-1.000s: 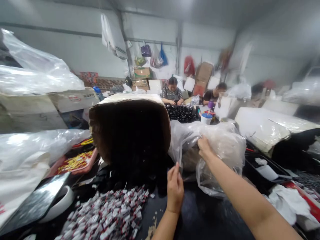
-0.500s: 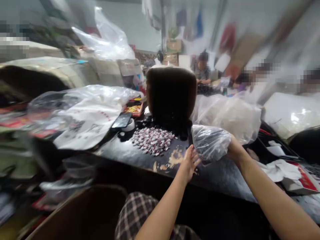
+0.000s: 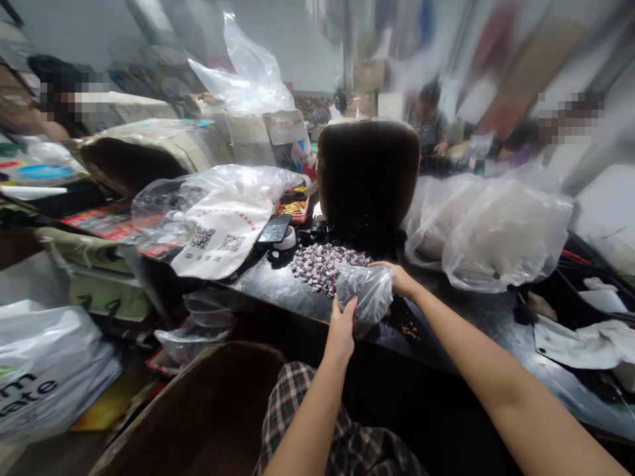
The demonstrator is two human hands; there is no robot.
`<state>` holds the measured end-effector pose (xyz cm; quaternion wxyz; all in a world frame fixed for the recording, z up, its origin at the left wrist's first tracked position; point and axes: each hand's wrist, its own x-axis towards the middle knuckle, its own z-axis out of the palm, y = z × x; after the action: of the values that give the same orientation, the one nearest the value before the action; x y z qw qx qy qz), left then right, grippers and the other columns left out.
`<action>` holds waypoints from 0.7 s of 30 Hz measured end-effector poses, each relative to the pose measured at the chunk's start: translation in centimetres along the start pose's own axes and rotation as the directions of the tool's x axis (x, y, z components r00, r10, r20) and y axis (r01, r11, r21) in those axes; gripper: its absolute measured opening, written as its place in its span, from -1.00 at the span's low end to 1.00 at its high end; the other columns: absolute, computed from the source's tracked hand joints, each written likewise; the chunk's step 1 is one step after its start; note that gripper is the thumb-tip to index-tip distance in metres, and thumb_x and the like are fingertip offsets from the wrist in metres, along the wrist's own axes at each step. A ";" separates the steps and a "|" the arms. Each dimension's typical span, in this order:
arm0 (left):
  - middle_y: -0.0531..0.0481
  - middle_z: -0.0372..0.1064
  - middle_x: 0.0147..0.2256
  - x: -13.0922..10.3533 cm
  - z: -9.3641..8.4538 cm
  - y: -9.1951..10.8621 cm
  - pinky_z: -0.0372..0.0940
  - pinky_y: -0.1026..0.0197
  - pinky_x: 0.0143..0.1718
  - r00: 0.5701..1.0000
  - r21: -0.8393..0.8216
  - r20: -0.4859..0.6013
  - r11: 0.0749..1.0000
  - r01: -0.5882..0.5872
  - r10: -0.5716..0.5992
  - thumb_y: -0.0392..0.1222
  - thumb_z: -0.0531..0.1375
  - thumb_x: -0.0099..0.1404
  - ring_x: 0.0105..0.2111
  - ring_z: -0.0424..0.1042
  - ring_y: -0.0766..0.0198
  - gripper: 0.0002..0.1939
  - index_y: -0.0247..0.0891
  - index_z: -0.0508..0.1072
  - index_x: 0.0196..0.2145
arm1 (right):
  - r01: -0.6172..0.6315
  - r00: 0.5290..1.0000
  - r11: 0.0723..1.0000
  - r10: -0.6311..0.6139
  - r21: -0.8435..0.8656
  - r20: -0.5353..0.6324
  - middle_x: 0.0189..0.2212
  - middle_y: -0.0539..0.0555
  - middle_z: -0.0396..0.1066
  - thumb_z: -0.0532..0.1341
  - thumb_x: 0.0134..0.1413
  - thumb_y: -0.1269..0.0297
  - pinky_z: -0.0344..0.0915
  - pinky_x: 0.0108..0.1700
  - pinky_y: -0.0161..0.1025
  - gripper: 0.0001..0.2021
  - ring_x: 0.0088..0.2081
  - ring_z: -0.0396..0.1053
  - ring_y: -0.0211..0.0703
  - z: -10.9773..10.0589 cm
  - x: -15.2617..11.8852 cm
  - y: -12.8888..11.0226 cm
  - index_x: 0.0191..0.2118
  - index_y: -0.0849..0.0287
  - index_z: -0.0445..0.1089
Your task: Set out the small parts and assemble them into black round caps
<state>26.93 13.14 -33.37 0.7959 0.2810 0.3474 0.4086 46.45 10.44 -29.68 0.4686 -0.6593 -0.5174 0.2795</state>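
The left hand [image 3: 341, 330] and right hand [image 3: 399, 279] grip a clear plastic bag [image 3: 364, 291]; its slack film could sweep small parts [image 3: 322, 264] off the table's [image 3: 268, 281] front edge.

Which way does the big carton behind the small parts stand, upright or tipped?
The carton is tipped on its side: its dark opening faces the camera, not the ceiling.

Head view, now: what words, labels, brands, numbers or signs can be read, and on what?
"m" above "ate", cut off at the picture's edge: white plastic bag, lower left.
White printed sack: two QR codes, red and black characters, too small to read surely.
Cardboard box behind it: print too blurred to read.
Held clear plastic bag: no readable text.
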 end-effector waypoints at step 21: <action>-0.06 0.52 -0.04 2.8 0.6 1.8 0.29 0.04 0.15 0.995 0.191 -0.066 0.977 0.090 -0.079 -0.29 0.30 0.22 -0.01 0.50 0.13 -0.58 -0.15 0.44 0.04 | -0.052 0.951 0.959 -0.037 -0.279 -0.306 0.15 0.22 0.28 0.24 0.07 0.35 0.05 0.29 0.09 -0.59 0.21 0.18 0.06 2.8 -6.0 5.1 0.07 0.16 0.33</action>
<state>27.75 16.32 -32.59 0.7708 0.3303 0.4202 0.3467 44.36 5.57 -36.15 0.4430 -0.7570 -0.4701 0.0982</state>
